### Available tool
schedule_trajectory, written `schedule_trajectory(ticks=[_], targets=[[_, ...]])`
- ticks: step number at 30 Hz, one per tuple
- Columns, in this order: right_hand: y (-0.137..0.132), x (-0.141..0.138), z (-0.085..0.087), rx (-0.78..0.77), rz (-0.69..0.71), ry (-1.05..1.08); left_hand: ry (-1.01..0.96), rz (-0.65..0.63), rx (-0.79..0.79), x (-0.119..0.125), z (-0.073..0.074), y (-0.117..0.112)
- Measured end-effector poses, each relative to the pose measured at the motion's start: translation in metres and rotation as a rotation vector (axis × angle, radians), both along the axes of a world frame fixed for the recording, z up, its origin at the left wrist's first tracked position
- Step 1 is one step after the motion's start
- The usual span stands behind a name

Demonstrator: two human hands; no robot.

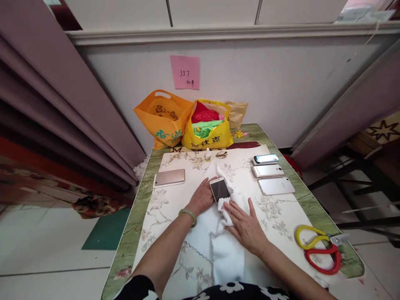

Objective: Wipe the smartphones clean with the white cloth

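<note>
My left hand (pixel 203 196) holds the left edge of a white smartphone (pixel 220 188), its dark screen facing up. The phone is tilted and rests over a white cloth (pixel 229 258) with a scalloped edge. With fingers bunched on part of that cloth, my right hand (pixel 245 225) presses it against the lower end of the screen. The little finger sticks out to the side. Part of the phone's lower end is hidden by cloth and fingers.
A rose-gold phone (pixel 170 177) lies at left; a phone with a lit-looking screen (pixel 265 158), a gold phone (pixel 268 170) and a silver phone (pixel 276 186) lie at right. Scissors (pixel 321 246) sit front right. Behind stand a small bottle (pixel 208 155), an orange bag (pixel 162 121) and a yellow bag (pixel 206 139).
</note>
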State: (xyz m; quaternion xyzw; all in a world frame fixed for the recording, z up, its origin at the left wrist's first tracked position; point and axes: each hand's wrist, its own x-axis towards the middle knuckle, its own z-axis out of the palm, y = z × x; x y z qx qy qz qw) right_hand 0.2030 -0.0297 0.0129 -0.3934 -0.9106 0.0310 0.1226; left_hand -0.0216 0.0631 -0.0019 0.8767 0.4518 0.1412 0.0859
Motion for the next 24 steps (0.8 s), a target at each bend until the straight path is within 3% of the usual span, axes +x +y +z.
schedule_trajectory(ticks=[6, 10, 13, 16, 21, 24], targets=[[0.053, -0.009, 0.008, -0.027, -0.253, 0.036, 0.004, 0.002, -0.005, 0.001, 0.000, 0.000], [0.073, -0.043, 0.011, -0.024, -0.258, 0.047, 0.040, 0.003, -0.018, -0.001, -0.004, 0.002], [0.064, -0.064, 0.010, -0.016, -0.163, 0.064, 0.088, 0.029, -0.056, -0.005, -0.010, 0.002], [0.041, -0.062, 0.007, -0.020, -0.084, 0.074, 0.071, 0.011, -0.043, -0.005, -0.010, 0.001], [0.006, -0.015, -0.001, 0.005, 0.051, 0.086, -0.001, -0.014, 0.006, -0.002, -0.001, 0.000], [-0.002, 0.013, -0.003, 0.027, 0.045, 0.130, 0.001, -0.011, 0.013, 0.000, 0.002, -0.001]])
